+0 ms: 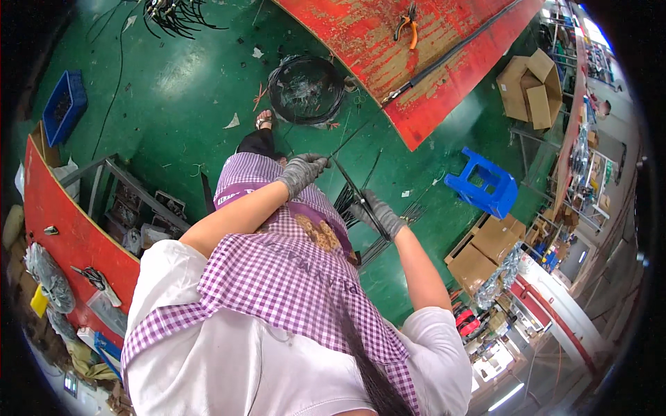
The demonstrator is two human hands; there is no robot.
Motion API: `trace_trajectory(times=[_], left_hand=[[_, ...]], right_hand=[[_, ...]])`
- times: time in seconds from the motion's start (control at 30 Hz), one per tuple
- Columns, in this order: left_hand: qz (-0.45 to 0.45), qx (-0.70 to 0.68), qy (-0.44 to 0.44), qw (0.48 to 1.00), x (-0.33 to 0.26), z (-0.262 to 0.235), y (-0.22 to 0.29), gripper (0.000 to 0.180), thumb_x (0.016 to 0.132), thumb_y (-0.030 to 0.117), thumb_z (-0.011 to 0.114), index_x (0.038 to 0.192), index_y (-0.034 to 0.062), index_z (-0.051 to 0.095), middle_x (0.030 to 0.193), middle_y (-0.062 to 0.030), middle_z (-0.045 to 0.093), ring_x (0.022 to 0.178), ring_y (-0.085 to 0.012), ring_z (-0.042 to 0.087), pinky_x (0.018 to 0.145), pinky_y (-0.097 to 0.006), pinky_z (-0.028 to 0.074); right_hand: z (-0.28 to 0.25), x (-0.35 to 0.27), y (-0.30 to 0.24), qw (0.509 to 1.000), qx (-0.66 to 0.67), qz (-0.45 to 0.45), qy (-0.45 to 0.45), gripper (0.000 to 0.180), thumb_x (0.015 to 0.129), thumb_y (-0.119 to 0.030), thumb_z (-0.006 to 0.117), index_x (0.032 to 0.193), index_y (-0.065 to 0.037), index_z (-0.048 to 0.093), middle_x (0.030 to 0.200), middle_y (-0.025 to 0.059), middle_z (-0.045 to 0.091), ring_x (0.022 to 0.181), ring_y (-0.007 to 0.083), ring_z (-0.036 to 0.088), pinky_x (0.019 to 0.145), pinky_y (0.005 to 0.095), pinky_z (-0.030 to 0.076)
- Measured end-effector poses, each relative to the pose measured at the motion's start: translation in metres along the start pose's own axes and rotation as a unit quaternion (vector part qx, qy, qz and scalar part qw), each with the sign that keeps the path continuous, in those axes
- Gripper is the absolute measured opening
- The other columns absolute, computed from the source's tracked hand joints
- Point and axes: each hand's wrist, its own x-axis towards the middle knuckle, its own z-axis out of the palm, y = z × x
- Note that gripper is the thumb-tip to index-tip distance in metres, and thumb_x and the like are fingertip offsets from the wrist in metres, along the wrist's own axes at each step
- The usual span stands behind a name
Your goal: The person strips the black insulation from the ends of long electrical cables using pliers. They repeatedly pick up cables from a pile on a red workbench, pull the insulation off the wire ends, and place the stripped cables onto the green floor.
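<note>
Left hand (302, 172), right hand (378, 213): both gloved, gripping one black cable (350, 184). More cut lengths (361, 208) hang beneath; wire coil (306, 90) on floor remains unprocessed.

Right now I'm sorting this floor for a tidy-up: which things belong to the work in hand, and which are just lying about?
In hand:
left hand, grey-gloved
right hand, grey-gloved
thin black cable strands, held between both hands

Lying about:
blue plastic stool
orange-handled pliers on red table
black cable coil
blue crate
</note>
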Motion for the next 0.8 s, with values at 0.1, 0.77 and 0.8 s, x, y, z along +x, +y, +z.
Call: trace_trajectory(times=[0.1, 0.77, 0.8], left_hand=[[-0.015, 0.029, 0.001, 0.999, 0.003, -0.005, -0.001, 0.013, 0.075, 0.015, 0.058, 0.083, 0.0059, 0.062, 0.072, 0.0022, 0.057, 0.055, -0.0042, 0.045, 0.048, -0.018, 0.036], [0.102, 0.218, 0.038, 0.970, -0.008, -0.026, -0.010, 0.023, 0.075, 0.017, 0.059, 0.091, 0.0011, 0.057, 0.078, -0.0026, 0.058, 0.070, -0.0094, 0.050, 0.063, -0.022, 0.042], [0.099, 0.239, 0.031, 0.965, -0.010, -0.026, -0.005, 0.022, 0.075, 0.018, 0.060, 0.091, 0.0027, 0.058, 0.080, -0.0026, 0.059, 0.069, -0.0088, 0.050, 0.063, -0.022, 0.042]], right_hand=[[-0.002, 0.026, -0.018, 0.998, -0.049, 0.023, -0.020, 0.035, 0.074, -0.027, 0.057, 0.096, -0.003, 0.043, 0.069, 0.0066, 0.049, 0.064, 0.0175, 0.047, 0.058, 0.0286, 0.040], [-0.037, 0.106, -0.112, 0.968, -0.014, -0.037, 0.248, 0.032, 0.075, -0.031, 0.054, 0.086, -0.001, 0.051, 0.072, 0.0160, 0.055, 0.066, 0.0277, 0.054, 0.059, 0.0334, 0.042], [-0.051, 0.127, -0.129, 0.955, -0.021, -0.014, 0.295, 0.031, 0.074, -0.030, 0.054, 0.087, -0.002, 0.051, 0.073, 0.0148, 0.056, 0.067, 0.0256, 0.055, 0.059, 0.0326, 0.042]])
